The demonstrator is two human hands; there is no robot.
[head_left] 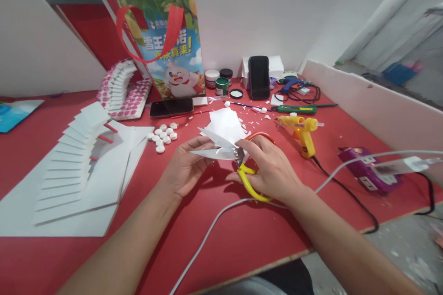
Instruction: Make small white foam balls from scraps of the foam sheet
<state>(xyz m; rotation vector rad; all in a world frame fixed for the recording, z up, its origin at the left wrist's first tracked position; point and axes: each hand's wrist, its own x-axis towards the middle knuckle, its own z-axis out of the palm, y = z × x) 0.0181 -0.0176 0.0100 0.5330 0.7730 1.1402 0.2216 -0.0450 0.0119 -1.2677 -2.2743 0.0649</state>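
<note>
My right hand [268,166] grips scissors [221,153] with one yellow and one orange handle loop. Their blades are apart and point left, toward the fingers of my left hand [188,166]. Those fingers are pressed together by the lower blade; what they pinch is too small to name. White paper pieces [224,122] lie just beyond the blades, with small white scraps around them. Left of them sits a group of round white pieces [164,136].
Fanned white strips [65,161] lie on white boards at the left. A printed bag [166,46], a phone [171,107] and paint jars [222,85] stand or lie behind. A yellow glue gun [304,131], purple power strip [370,170] and cables are at right.
</note>
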